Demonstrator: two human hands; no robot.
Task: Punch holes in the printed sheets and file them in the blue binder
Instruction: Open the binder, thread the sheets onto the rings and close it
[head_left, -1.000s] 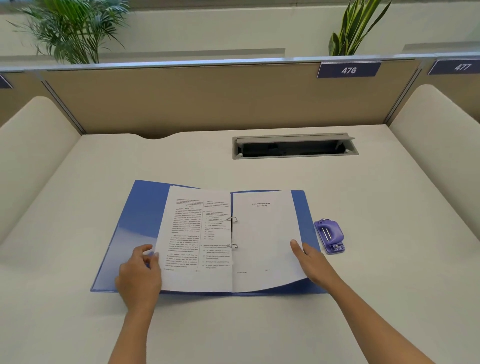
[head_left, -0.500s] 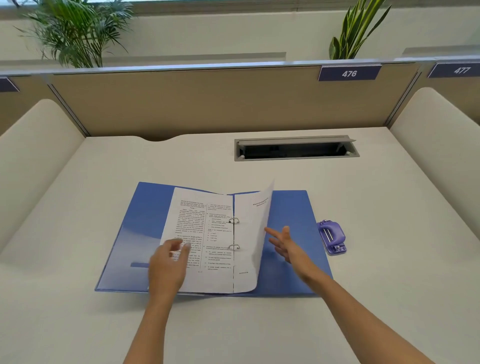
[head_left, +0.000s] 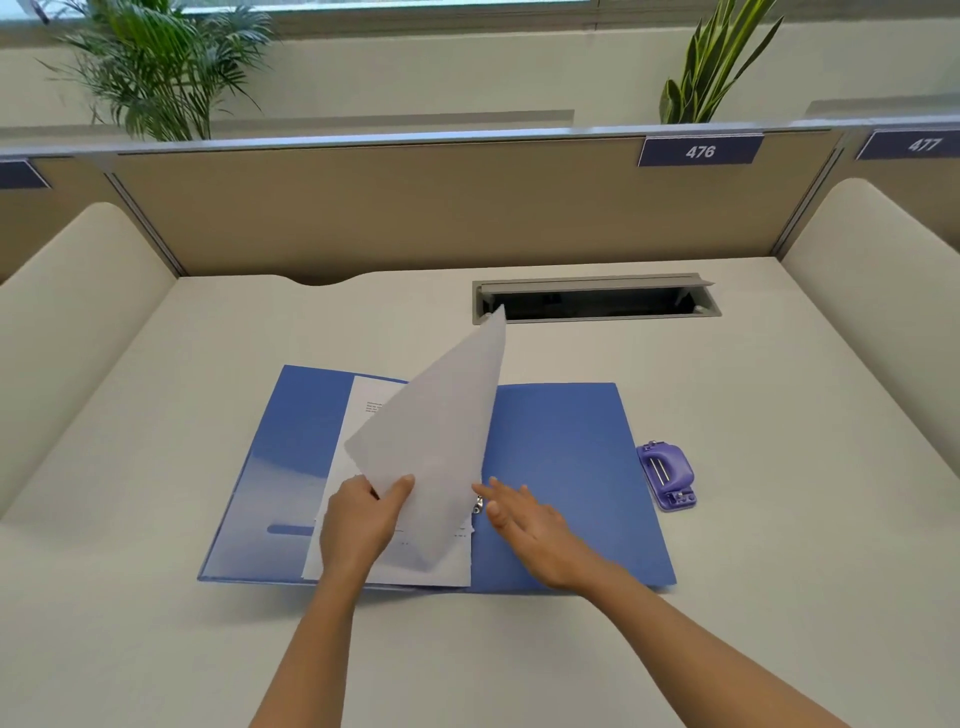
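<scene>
The binder (head_left: 561, 467) lies open and flat on the desk (head_left: 779, 597), near its front edge. On its left half lies a pile of printed sheets (head_left: 363, 410). One sheet (head_left: 441, 431) is lifted up from this side. It stands slanted, and its top corner shows in front of the cable slot (head_left: 597, 301) at the back of the desk.

The left hand (head_left: 358, 525) grasps this sheet at its lower edge, with the thumb on the near face and the fingers behind. The right hand (head_left: 524, 525) is released, its fingers straight and a little spread. It is over the bare right half of the binder, just beside the ring (head_left: 478, 504). Perhaps its fingertips touch the cover, but from here I cannot tell.

The punch (head_left: 667, 475) sits on the desk just right of the binder, apart from both hands. Behind the partition (head_left: 415, 208) stand a bushy plant (head_left: 156, 67) and a long-leaved plant (head_left: 717, 62).
</scene>
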